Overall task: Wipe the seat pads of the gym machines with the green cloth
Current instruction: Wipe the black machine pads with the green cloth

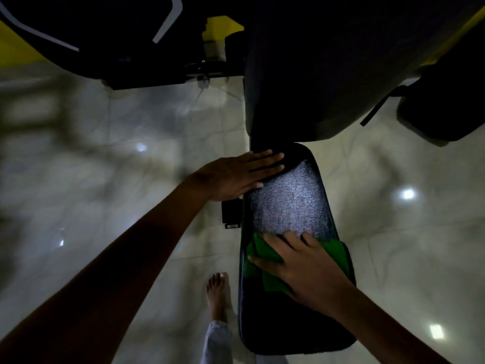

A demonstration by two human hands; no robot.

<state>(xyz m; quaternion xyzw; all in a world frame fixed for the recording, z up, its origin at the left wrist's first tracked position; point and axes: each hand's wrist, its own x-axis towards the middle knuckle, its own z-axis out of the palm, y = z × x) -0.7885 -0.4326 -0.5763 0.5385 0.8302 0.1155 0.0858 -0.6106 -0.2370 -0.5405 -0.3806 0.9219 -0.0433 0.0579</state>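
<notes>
Mid-wipe: your right hand [301, 266] presses flat-fingered on the green cloth [265, 258] at 6 o'clock of the seat pad [288, 200], left hand [236, 177] flat, bracing at 11 o'clock; next, sweep toward 12.
</notes>
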